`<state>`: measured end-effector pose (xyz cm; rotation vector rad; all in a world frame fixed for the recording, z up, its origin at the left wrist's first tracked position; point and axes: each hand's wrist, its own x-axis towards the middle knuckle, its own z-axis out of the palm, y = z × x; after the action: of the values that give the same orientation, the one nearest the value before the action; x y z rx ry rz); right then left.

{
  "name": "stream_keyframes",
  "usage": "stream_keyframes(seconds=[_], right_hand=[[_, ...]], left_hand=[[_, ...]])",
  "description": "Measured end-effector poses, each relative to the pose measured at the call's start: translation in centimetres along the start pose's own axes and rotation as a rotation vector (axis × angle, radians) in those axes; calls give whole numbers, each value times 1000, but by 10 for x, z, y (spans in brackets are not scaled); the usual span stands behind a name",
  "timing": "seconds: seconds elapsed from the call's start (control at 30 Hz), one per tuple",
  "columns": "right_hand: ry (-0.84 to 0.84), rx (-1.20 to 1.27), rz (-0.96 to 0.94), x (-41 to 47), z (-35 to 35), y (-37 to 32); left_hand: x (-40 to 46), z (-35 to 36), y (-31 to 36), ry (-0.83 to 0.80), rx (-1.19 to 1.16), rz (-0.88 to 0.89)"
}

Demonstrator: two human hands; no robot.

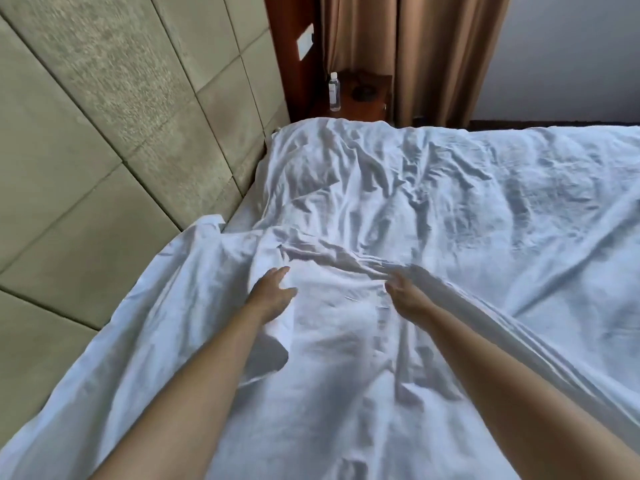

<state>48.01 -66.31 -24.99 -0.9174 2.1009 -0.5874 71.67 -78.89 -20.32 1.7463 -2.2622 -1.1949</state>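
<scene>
A crumpled white sheet (433, 209) covers the bed and fills most of the view. My left hand (272, 291) lies on it near the middle, fingers spread and fairly straight, pressing the cloth. My right hand (403, 289) is a little to the right, its fingertips buried in a raised fold of the sheet that runs back along my right forearm. It appears to pinch that fold, though the fingers are partly hidden by cloth.
A padded grey-green headboard (104, 133) rises on the left. Behind the bed stands a wooden bedside table (367, 98) with a clear water bottle (334, 91) on it. Brown curtains (415, 46) hang behind, and a pale wall (571, 57) is at the right.
</scene>
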Motion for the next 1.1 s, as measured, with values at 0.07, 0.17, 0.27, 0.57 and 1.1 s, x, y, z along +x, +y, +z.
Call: stream_keyframes(seconds=[0.07, 0.17, 0.27, 0.57, 1.1], right_hand=[[-82, -15, 14, -6, 30, 7], [-145, -45, 2, -22, 51, 0], [-179, -6, -41, -46, 57, -13], [-173, 141, -185, -153, 45, -40], [-159, 21, -289, -246, 88, -67]], left_hand=[[-6, 9, -20, -52, 257, 30], [-24, 17, -28, -4, 296, 81], [-48, 14, -26, 54, 188, 99], [-161, -1, -16, 117, 196, 47], [-290, -39, -113, 141, 19, -125]])
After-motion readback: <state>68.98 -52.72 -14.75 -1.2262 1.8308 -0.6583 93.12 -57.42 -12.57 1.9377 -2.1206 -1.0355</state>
